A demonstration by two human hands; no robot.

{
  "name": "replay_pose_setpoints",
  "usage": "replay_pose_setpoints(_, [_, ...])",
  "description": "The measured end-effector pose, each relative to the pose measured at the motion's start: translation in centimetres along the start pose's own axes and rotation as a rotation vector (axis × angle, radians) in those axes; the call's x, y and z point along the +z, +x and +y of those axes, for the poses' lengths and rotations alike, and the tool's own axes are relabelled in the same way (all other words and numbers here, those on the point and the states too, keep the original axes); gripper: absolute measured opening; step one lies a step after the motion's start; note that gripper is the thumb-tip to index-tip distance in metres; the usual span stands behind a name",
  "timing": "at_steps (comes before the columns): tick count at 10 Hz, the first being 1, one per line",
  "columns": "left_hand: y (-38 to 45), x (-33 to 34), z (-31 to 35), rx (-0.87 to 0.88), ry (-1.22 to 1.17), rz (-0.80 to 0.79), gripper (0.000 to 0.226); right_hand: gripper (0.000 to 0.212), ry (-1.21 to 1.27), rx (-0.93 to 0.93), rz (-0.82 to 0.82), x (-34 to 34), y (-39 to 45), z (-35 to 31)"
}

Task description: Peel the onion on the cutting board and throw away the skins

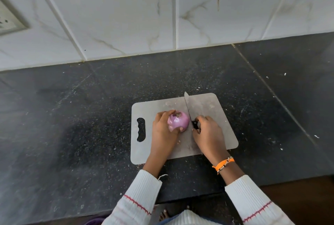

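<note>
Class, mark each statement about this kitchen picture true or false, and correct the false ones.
1. The left hand holds the onion. True.
2. The onion lies on the bare counter. False: it sits on the cutting board.
3. The right hand grips the knife. True.
4. The onion is yellow. False: it is purple.
5. The orange band is on the left wrist. False: on the right wrist.

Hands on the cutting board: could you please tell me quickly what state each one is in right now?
Left hand: closed around the onion.
Right hand: closed on the knife handle.
</note>
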State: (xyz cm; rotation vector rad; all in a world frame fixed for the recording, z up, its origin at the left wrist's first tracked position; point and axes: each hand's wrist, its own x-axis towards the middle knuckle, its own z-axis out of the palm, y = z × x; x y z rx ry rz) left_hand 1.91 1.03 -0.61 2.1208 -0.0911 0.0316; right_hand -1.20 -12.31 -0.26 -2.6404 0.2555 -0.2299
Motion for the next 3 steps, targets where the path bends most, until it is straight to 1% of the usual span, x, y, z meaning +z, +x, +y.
replay_pose_setpoints(2, [0.0,0.1,-0.2,0.014,-0.013,-0.013,0.056,0.025,-0.007,0.005,-0.034,-0.5,0.2,-0.1])
replay_pose_setpoints(3, [0.1,-0.3,0.0,0.021,0.017,0.012,0.054,0.028,0.004,0.004,-0.016,-1.1,1.2,-0.1])
